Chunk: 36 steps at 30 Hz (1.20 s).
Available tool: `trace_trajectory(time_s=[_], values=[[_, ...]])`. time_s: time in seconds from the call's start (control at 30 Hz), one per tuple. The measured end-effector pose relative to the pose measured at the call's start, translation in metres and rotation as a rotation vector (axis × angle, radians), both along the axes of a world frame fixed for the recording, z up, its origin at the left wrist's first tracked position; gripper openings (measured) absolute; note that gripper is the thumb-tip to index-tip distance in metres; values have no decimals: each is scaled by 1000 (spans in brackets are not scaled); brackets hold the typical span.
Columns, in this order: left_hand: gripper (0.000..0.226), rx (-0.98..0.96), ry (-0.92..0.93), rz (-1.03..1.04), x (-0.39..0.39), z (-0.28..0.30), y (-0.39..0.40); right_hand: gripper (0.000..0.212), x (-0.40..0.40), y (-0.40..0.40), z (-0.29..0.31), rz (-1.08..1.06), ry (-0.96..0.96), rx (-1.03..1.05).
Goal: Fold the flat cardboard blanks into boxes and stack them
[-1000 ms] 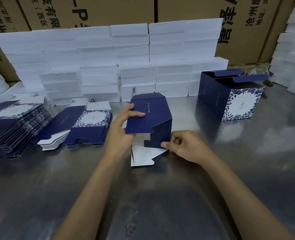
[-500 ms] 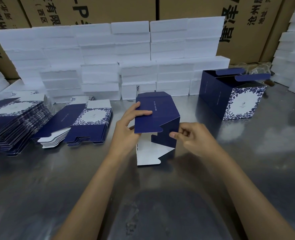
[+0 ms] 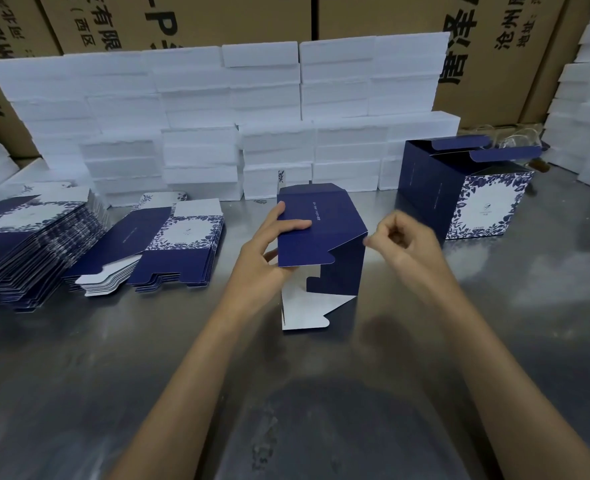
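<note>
- Since the earlier frames, the right hand has lifted from the lower near edge of the half-formed box to its upper right corner, and the box has risen and opened further toward a square tube.
- Left hand: it grips the box's left wall, thumb flat on the dark blue top panel, fingers behind and under the panel.
- Right hand: loosely curled, fingertips at the top right corner of the box. Motion blur hides whether they pinch the edge or only touch it.
- Box position: centre of the worktop, directly between the two hands. Its long axis stands roughly upright, and the white inner flaps at the near bottom end rest on the worktop, pointing toward the person.
- Governing relation: the unfolded bottom flaps lie below and nearer than both hands. The right hand is free to drop to them, so closing the bottom is judged the likely next step.
- Surface: smooth reflective metal, which probably lets the flaps slide under pressure.
- Surroundings: two stacks of flat blanks lie to the left; one finished box stands to the right with its top flaps open, well apart from the hands; white foam blocks line the rear. Space near the person is open.
</note>
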<state>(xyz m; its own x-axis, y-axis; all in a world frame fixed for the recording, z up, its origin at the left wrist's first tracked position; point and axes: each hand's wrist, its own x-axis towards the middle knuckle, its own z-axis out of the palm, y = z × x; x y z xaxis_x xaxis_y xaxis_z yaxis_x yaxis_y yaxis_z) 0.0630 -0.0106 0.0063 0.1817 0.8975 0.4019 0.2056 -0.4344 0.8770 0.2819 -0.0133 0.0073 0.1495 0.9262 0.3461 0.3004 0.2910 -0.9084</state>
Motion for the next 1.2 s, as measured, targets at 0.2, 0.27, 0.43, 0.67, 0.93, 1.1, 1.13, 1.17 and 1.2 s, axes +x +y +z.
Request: trace_trajectory(time_s=[0.2,0.27,0.43,0.67,0.93,1.1,1.13,1.17,1.2], values=[[72,-105,97,-158,-1,0,0,41,-15,-9,1,121,-57,17],[79,-117,146,-193,-4,1,1,45,-16,-7,-3,151,-125,-16],[81,-117,234,-197,-8,5,-1,43,-18,-4,-7,82,-172,42],[21,15,-134,95,22,-5,-6,31,-27,-6,-5,106,34,59],[19,2,-203,77,22,-7,-5,23,-39,-9,-8,110,185,59],[17,5,-238,100,26,-9,-5,18,-42,-7,-12,70,203,73],[16,10,-241,108,27,-10,-5,18,-42,-7,-12,69,206,75],[16,13,-243,114,27,-11,-5,18,-41,-7,-11,75,210,76],[16,14,-241,114,27,-12,-5,18,-40,-7,-11,89,219,72]])
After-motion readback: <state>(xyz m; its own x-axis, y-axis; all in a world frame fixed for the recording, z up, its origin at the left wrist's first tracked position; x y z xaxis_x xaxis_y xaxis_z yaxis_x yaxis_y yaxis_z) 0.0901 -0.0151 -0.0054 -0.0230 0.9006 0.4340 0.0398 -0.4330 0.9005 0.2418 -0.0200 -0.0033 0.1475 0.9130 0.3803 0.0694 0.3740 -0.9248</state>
